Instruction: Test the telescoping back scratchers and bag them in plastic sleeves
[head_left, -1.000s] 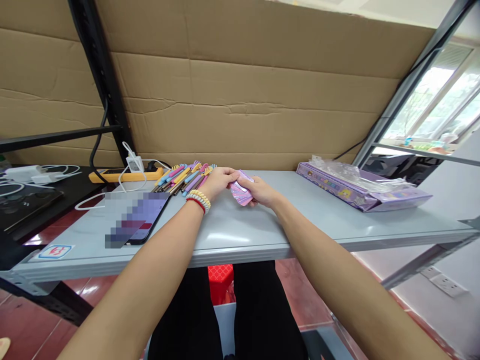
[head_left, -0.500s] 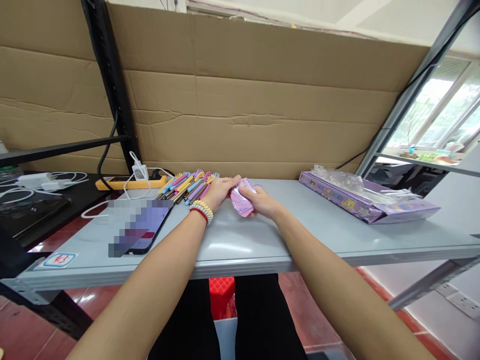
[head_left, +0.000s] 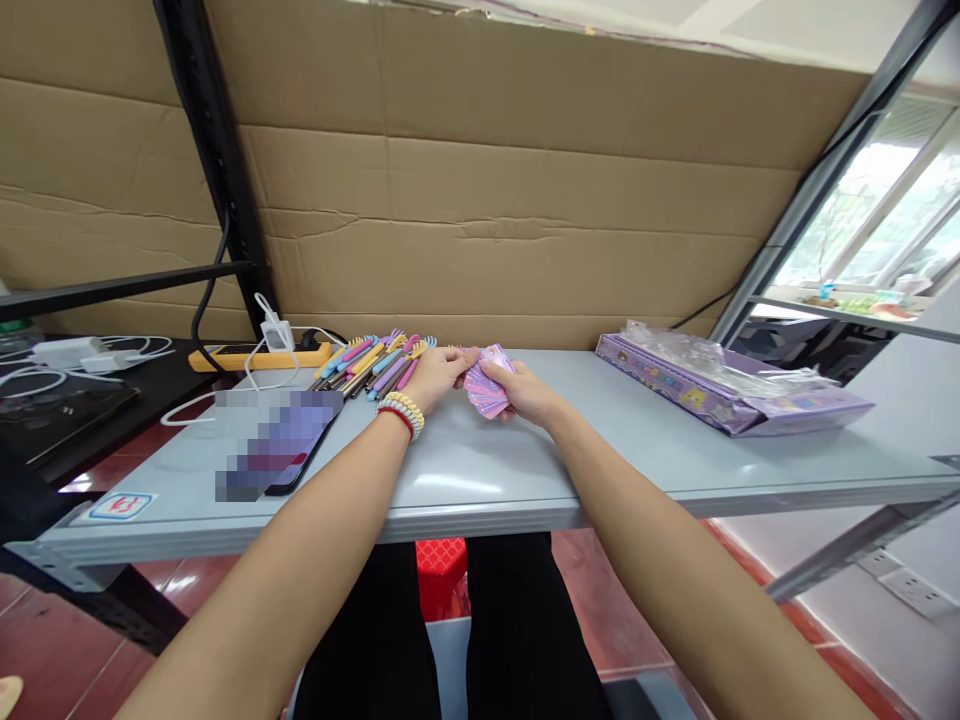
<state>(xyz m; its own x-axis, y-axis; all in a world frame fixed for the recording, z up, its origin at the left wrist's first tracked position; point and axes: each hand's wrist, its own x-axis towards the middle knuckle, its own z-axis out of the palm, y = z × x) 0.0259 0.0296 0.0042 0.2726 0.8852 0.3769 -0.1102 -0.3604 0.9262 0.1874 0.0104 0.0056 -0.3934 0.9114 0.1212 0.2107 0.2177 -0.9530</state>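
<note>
A fanned stack of pink and purple cards (head_left: 487, 388) is held just above the table, near the middle of the view. My right hand (head_left: 529, 392) is closed around its right side, the thumb lying on the face of the fan. At the upper left edge of the fan, my left hand (head_left: 442, 375) is closed, its fingertips pinched on the cards. A yellow and white coiled band and a red string circle the left wrist. Just left of that hand lies a pile of colourful pens (head_left: 375, 365) with coiled tops. The fingers beneath the fan are mostly hidden.
A phone (head_left: 311, 440), partly pixelated, lies on the grey table (head_left: 480, 490) at left. Behind it are a yellow power strip (head_left: 217, 360) and a white charger (head_left: 277, 333) with cable. At right sits a purple box (head_left: 720, 390) with clear plastic. Cardboard (head_left: 510, 230) walls the back.
The camera view has shifted slightly. My left fingers have drawn back a little to the left edge of the fan, showing more of the cards. My right hand keeps its hold.
</note>
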